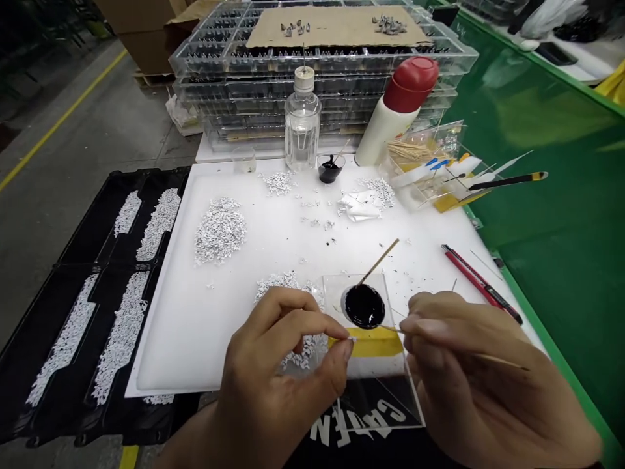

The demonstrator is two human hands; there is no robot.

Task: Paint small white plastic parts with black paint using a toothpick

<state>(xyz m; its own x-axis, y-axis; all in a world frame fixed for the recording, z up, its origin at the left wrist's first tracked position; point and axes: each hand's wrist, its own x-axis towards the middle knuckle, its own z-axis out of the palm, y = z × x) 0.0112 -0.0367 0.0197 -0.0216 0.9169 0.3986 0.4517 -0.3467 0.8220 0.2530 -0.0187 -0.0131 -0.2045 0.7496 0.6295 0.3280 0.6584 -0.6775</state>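
Between the thumb and index finger of my left hand [288, 358] is a tiny white part [353, 339]. My right hand [469, 365] pinches a thin wooden stick [500, 360], whose tip points left at the edge of the black paint [364, 307]. That paint lies in a round shallow well on a clear plate [332, 286], with a second stick [378, 262] resting in it. Yellow tape [378, 342] crosses the plate just beyond my fingertips. A pile of small white parts [283, 281] lies behind my left hand and is partly hidden by it.
On the white board [170, 339] are another white pile [221, 229], a crumpled tissue [362, 205], a black paint cup [329, 169] and a red cutter [481, 283]. A glass bottle [302, 124] and a flask [390, 124] stand behind. Black trays [73, 254] lie left.
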